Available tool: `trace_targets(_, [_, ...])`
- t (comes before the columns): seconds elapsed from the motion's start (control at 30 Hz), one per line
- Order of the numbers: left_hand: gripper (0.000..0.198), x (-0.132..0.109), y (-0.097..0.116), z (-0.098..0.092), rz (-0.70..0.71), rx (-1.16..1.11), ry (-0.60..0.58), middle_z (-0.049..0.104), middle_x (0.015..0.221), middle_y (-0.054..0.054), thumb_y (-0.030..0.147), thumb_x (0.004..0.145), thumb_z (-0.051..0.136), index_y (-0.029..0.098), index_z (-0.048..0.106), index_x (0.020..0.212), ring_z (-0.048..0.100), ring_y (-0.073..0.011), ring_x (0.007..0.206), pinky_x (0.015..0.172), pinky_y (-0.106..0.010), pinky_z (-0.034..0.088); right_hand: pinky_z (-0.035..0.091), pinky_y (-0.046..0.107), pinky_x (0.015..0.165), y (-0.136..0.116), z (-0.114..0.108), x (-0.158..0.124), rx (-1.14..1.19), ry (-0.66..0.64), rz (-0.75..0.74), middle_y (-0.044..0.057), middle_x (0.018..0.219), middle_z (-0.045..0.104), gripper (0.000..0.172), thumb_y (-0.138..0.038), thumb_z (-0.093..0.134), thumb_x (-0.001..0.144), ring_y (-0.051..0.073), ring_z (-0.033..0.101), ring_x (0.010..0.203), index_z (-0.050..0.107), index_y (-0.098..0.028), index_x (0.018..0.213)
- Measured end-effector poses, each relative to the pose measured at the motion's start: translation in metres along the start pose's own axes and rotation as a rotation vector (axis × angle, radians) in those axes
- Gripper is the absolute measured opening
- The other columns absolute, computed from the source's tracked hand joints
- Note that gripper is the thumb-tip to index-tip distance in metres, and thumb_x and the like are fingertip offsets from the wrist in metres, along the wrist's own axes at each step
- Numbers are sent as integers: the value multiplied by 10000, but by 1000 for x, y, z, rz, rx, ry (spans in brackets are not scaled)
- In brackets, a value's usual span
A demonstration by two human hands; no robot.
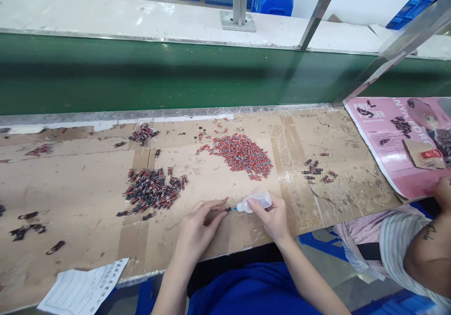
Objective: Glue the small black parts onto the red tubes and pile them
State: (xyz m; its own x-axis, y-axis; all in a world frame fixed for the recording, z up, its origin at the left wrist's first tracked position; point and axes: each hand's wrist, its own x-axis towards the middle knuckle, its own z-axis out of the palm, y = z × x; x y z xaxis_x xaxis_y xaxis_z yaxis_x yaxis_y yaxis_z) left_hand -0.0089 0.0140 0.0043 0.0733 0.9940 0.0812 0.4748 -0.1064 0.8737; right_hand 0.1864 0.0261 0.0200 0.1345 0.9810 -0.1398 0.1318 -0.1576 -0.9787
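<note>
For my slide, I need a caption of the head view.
Left hand holding a small dark part, right hand a blue-tipped bottle.

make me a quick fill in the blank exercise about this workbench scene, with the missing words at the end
1. The hand holding the translucent bottle is the person's ____ one.
2. The bottle's ____ tip points at a small dark part at the fingertips of the left hand.
3. The pile just beyond the bottle looks mostly ____ in colour.
4. The white paper lies near the bottom ____ corner of the picture.

Missing words: right; blue; red; left
</note>
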Motion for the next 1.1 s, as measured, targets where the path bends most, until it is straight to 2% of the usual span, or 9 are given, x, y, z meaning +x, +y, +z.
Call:
trace_targets(0.3, [139,1,4,-3,-23,8,-16,746,848,-41,307,820,644,216,698,909,731,-184,760,755,-320,617,515,267,514,1,4,0,22,-12,7,58,639,737,249,-404,724,733,190,664,557,731,-167,657])
trace_targets(0.6, [125,3,3,-2,-85,-20,-34,742,828,-42,305,800,658,205,698,864,730,-182,735,747,-321,618,518,271,527,0,1,0,18,55,-7,51,619,719,275,-419,705,748,178,637,547,711,-167,638])
trace_targets(1.1, [128,2,0,0,-55,-5,1,739,817,-35,282,776,672,209,705,876,729,-173,719,737,-309,613,508,278,541,-1,3,-1,38,-28,-6,55,638,717,256,-396,702,751,188,641,574,712,-165,643])
